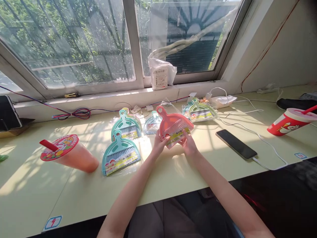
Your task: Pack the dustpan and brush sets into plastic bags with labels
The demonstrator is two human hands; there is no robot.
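Between my two hands a coral-red dustpan in a clear plastic wrapper is held up over the table, its handle pointing up and to the left. My left hand grips its lower left edge, and my right hand its lower right edge. Left of my hands lies a wrapped teal dustpan and brush set, with another teal set behind it. A smaller pale blue set rests just beyond my left hand. Farther back on the right are wrapped green sets.
A pink drink cup with a red straw stands on the left. On the right lie a phone with a white cable and a red-and-white cup. Coiled wires run below the window. A wrapped packet sits on the sill.
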